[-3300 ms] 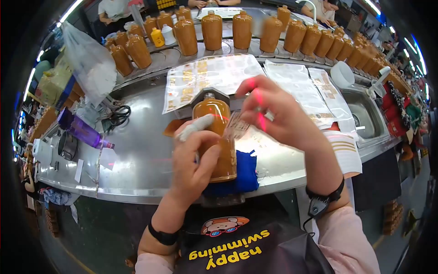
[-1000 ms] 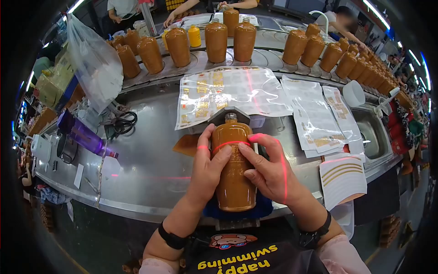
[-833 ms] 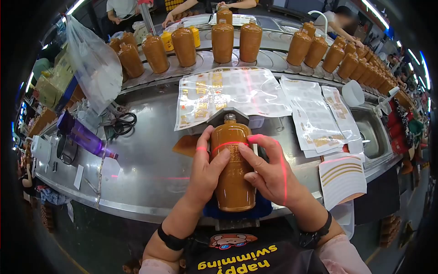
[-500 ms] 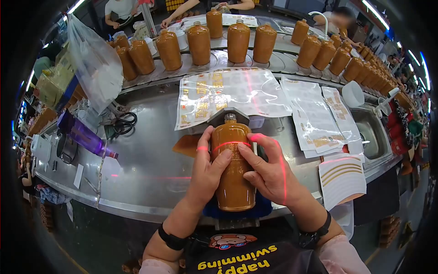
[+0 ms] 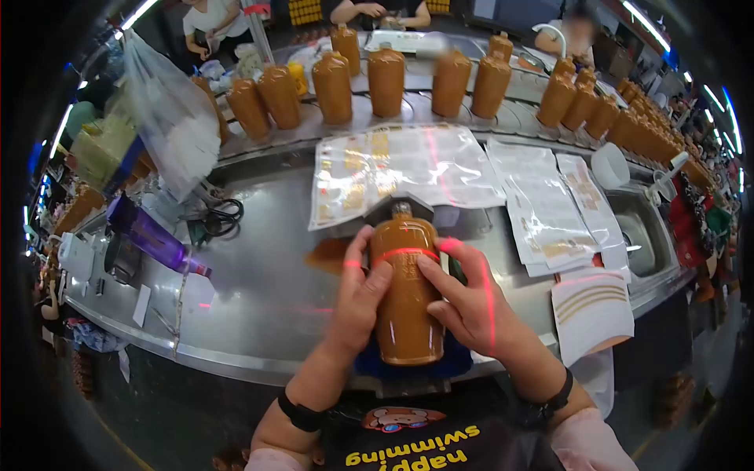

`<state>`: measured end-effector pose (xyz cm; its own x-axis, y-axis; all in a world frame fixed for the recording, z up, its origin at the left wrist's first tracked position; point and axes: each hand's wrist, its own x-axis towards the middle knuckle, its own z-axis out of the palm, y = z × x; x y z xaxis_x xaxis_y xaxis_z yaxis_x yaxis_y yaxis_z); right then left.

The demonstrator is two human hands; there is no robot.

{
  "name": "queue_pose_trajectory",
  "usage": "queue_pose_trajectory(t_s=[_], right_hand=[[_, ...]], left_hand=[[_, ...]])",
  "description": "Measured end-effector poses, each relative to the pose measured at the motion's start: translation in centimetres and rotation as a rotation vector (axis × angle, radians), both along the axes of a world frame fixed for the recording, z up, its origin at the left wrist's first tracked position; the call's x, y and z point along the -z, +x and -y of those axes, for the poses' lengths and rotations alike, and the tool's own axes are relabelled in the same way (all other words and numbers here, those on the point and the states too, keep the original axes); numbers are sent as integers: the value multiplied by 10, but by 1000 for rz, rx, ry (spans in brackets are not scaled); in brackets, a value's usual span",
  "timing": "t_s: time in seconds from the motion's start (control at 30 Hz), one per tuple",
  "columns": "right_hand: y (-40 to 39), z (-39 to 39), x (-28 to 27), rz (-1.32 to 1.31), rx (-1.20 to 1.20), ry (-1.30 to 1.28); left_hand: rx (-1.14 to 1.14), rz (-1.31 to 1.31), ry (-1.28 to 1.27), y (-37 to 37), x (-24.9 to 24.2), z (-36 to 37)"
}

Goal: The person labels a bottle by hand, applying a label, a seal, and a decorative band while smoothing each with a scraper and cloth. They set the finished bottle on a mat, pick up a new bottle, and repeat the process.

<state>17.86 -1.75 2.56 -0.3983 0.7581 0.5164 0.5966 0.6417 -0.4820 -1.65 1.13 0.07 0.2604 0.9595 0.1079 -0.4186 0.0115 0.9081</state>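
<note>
Currently L hand (image 5: 361,302) & R hand (image 5: 471,294) are both gripping the brown bottle (image 5: 408,326), which is sitting at the near edge of the steel table (image 5: 259,282), neck pointing away from the person. L fingers are wrapping the bottle's L side, w/ thumb pressing on its front; R fingertips are spreading over its R side & front, next to the gold lettering (image 5: 408,265). A red light line is crossing the bottle's upper part & both hands. Blue cloth (image 5: 457,363) is showing under the base; a dark bracket (image 5: 422,209) is standing behind the neck. Beyond, a printed sheet (image 5: 408,169) is lying flat-ish, w/ other sheets (image 5: 542,204) to its R. Purple bottle (image 5: 153,235) is lying far L, approx. level w/ the hands.
</note>
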Motion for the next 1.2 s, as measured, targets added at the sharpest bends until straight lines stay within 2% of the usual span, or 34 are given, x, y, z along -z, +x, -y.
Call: queue_pose_trajectory(t_s=[0.2,0.5,1.2], right_hand=[[3,2,-3,10,-3,3],[3,4,2,-56,-22,2],[6,1,1,-42,-41,20]], left_hand=[[-20,-117,48,3,13,0],[-5,-124,138,1,10,5],[-40,-194,168,0,18,3]])
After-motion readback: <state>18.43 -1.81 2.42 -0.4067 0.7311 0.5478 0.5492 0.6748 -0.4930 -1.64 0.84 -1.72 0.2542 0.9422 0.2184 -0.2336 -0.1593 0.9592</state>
